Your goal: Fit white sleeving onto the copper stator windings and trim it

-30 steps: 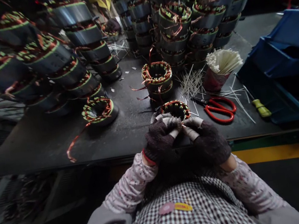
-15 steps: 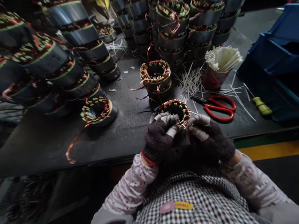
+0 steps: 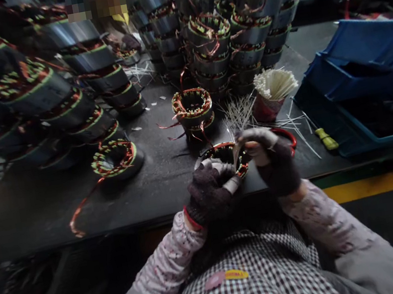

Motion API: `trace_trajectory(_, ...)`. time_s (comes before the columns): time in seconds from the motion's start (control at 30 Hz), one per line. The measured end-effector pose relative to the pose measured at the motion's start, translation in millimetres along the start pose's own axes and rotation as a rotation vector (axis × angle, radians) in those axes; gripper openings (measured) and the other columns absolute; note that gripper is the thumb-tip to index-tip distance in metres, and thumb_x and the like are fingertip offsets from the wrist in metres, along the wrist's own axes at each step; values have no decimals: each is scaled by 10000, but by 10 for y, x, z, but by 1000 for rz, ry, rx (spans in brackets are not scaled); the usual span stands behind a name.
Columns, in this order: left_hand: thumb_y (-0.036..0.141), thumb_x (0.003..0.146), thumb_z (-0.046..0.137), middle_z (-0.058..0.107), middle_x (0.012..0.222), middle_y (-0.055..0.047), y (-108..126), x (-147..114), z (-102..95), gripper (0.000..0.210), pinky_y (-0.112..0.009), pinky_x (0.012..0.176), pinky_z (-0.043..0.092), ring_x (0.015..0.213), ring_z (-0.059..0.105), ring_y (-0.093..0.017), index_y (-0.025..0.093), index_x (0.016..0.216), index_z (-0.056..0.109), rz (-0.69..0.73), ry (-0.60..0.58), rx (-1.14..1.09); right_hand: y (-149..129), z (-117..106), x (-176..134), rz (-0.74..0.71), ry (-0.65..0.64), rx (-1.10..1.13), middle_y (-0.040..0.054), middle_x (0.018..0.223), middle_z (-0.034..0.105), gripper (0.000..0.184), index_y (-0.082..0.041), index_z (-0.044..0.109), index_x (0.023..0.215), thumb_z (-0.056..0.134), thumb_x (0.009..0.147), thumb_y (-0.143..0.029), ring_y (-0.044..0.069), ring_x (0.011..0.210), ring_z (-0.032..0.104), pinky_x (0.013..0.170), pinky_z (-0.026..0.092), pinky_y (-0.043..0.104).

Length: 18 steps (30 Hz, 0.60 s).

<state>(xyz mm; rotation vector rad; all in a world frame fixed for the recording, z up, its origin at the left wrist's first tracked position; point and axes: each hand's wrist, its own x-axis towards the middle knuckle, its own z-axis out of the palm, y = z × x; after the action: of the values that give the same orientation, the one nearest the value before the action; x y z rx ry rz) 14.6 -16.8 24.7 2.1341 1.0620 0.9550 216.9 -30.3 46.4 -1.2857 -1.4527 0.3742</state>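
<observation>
A motor stator (image 3: 246, 167) with copper windings and green-yellow slot liners lies at the table's front edge. My left hand (image 3: 211, 185), in a dark fingerless glove with pale tape on the fingers, is closed on its near left rim. Over the right side of the same stator is my right hand (image 3: 270, 154), gloved alike, its fingers pinched together. A blurred pale streak runs down from its fingertips to the stator; what it holds I cannot make out. Just behind stand two stacked stators (image 3: 193, 109) with loose copper leads. Red-handled scissors (image 3: 290, 138) are partly hidden behind my right hand.
Tall stacks of stators (image 3: 210, 38) line the back and left. A single stator (image 3: 117, 161) lies left, its copper lead (image 3: 81, 208) trailing forward. Right of centre are loose white strips (image 3: 238, 112), a cup of white sticks (image 3: 268, 104), a yellow-handled tool (image 3: 326, 139) and blue bins (image 3: 367, 122).
My right hand has risen from the stator's near right edge to above its right side, now covering most of the scissors. My left hand stays on the stator. The view has shifted slightly.
</observation>
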Motion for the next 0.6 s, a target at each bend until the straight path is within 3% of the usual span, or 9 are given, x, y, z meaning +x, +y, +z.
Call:
trace_trajectory(0.07,300,866,823,782,928,-61,14,4,45,70,-443,927,638,999,729,-262,230,862,824,-36,35,13,196,-430,-44,17,-17,-290,131,1211,789,325,-241,746,1229,585,1071,-474,303,1132,751,1011,587,461)
trace_trajectory(0.1,289,858,831,782,918,-62,15,8,71,61,-444,918,643,992,730,-263,228,859,825,-44,46,19,306,-622,-39,59,-84,-478,163,1190,795,364,-213,742,1288,629,1047,-460,315,1070,767,942,587,447)
trace_trajectory(0.2,287,882,819,797,934,-61,-12,23,137,75,-459,950,652,989,747,-264,235,936,828,7,55,33,615,-954,71,113,-450,-816,223,1076,810,404,-160,737,1372,684,1011,-332,293,854,782,758,533,399)
trace_trajectory(0.27,299,901,812,819,1070,-74,-58,17,161,215,-486,1045,639,1081,760,-276,242,1108,808,90,86,34,738,-980,160,85,-558,-835,226,1016,814,364,-144,760,1312,726,984,-297,278,799,774,719,510,384)
trace_trajectory(0.4,332,863,863,747,1387,-134,-182,-79,154,577,-569,1197,562,1341,691,-341,236,1392,657,163,220,140,734,-950,122,15,-538,-801,242,1033,812,348,-120,768,1188,772,936,-359,299,842,775,724,526,387)
trace_trajectory(0.5,305,872,849,748,1352,-128,-253,-160,145,573,-547,1183,574,1333,691,-334,231,1397,630,109,207,219,573,-1026,-135,33,-500,-712,202,1017,810,302,-150,748,1156,673,955,-363,282,797,759,701,553,380)
trace_trajectory(0.6,313,864,844,767,1240,-106,-298,-170,159,519,-517,1137,599,1248,717,-318,212,1330,641,125,182,221,350,-1087,-350,52,-570,-592,161,1045,803,367,-176,719,1197,641,966,-450,272,813,760,724,581,376)
